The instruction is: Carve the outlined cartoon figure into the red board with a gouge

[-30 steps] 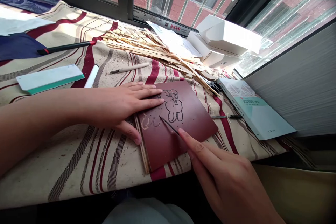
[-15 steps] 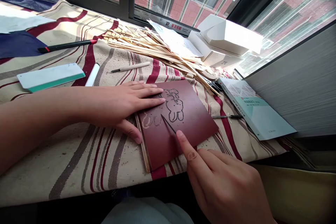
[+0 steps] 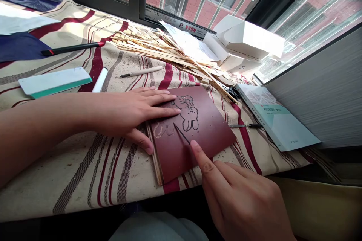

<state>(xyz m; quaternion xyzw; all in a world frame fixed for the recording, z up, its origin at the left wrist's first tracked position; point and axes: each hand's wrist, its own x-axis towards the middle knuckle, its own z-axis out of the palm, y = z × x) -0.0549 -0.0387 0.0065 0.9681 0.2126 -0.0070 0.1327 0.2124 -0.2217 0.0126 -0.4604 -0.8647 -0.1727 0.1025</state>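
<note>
A dark red board with a rabbit outline cut into it lies on the striped cloth near the front edge. My left hand rests flat on the board's left side, fingers stretched out, pinning it. My right hand is closed around a thin carving tool, forefinger pressed along its shaft. The tool's tip touches the board just below the rabbit, beside pale curved cuts.
A heap of thin wooden strips lies behind the board. White boxes and a pale green book sit at the right. A second small tool, a wooden-handled knife, a red-black pencil and a green-edged block lie around.
My right hand has pulled back toward me and left, and the tool's tip has shifted slightly along the board. My left hand has stayed put.
</note>
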